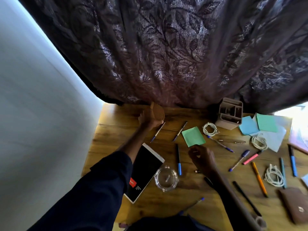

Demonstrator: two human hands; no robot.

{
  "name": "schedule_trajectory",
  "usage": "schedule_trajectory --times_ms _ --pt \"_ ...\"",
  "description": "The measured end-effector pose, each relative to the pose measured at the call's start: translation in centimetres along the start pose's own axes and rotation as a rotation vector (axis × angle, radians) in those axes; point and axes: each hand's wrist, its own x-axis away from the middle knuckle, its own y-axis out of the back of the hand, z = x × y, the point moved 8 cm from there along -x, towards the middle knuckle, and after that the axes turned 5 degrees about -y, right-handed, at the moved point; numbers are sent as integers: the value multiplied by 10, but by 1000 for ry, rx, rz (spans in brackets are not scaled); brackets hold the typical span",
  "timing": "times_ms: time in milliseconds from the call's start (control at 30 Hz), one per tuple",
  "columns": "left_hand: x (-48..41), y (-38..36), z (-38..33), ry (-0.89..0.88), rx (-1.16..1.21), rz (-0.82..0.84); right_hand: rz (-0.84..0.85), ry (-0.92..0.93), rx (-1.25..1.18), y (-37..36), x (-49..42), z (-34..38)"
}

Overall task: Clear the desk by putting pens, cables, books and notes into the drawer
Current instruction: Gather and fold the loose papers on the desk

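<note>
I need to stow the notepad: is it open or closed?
Closed: the spiral notepad lies flat on the desk, black cover up, no pages showing.

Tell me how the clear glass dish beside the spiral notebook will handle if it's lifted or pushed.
The glass dish looks thick-walled, so it is probably rigid and heavy for its size. It sits low and wide on the desk, so a push should slide it rather than tip it. Its smooth glass may be slippery to grip, and it could chip if dropped.
</note>
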Motion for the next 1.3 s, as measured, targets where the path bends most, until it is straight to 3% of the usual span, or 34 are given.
schedule_trajectory --times_ms 233,600,667,833,1033,1100,1200,1300 --pt "15 2 -8 -65 -56 -120 38 -3 -37 6 4 -8" --pt "81 17 -18 -227 311 -478 -11 -30 -77 43 25 -31" --pt "99 8 -30 -257 481 -416 -35 -70 -126 53 26 -39" --pt "153 -59 -85 -129 1001 -10 -103 -87 -210 98 31 -47" --pt "188 -123 -141 -136 1170 219 -62 -32 -260 131 28 -76" --pt "186 -136 -143 -110 1094 284 -51 -44 -217 134 26 -88" --pt "180 -153 -127 -62 739 374 -29 -57 -111 129 23 -103" --pt "173 -156 -98 -2 509 326 35 -42 2 111 21 -110"
